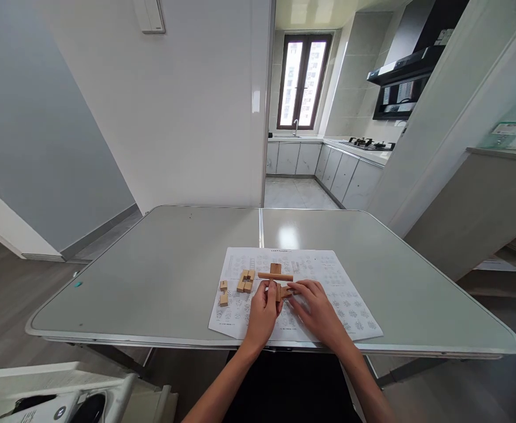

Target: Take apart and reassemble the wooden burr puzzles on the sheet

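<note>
In the head view, my left hand [264,308] pinches a small wooden puzzle piece [278,292] just above the printed sheet. My right hand [314,305] comes from the other side, its thumb and fingers closed around the end of a light wooden piece [286,291] that meets the left one. My fingers partly hide where the two pieces touch. Right behind my fingertips, a long wooden stick [275,276] lies crosswise, by a darker upright-lying block [276,268]. Left of my hands rest a group of notched wooden blocks [246,281] and two small blocks [223,285] [223,299].
The paper sheet [346,311] with small printed diagrams lies at the near edge of the grey-green folding table [152,282]. A table seam [261,228] runs behind it. A small teal bit [78,284] sits far left. A white appliance [64,393] stands lower left.
</note>
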Tool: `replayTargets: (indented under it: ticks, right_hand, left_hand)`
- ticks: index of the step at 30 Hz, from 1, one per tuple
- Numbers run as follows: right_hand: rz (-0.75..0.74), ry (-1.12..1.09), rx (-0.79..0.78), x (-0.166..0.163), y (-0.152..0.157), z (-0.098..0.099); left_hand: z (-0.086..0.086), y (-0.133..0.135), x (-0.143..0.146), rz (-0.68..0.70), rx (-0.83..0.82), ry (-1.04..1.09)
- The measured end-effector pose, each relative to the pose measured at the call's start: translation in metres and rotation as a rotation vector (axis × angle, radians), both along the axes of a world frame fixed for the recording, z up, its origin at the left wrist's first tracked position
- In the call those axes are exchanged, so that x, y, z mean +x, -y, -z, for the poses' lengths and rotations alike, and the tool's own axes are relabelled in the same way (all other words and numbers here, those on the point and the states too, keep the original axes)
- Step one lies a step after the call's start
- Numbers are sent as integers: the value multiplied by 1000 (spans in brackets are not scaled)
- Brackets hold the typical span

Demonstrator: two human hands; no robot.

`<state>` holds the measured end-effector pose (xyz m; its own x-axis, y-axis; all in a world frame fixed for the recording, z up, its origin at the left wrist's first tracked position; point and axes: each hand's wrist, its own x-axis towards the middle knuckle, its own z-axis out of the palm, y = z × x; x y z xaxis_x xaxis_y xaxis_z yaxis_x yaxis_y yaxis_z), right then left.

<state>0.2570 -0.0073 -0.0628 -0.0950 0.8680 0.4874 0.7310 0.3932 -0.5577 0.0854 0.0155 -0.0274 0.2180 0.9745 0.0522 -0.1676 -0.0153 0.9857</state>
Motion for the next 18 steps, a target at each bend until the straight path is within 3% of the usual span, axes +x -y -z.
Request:
replayTargets:
  ticks: [7, 18]
  right_hand:
    - [34, -23, -28, 1, -3, 8]
    - [2, -99, -120, 1, 0, 0]
  left_hand:
    - [3, -2, -1, 22, 37, -23]
    - [1, -2, -1, 27, 52, -51]
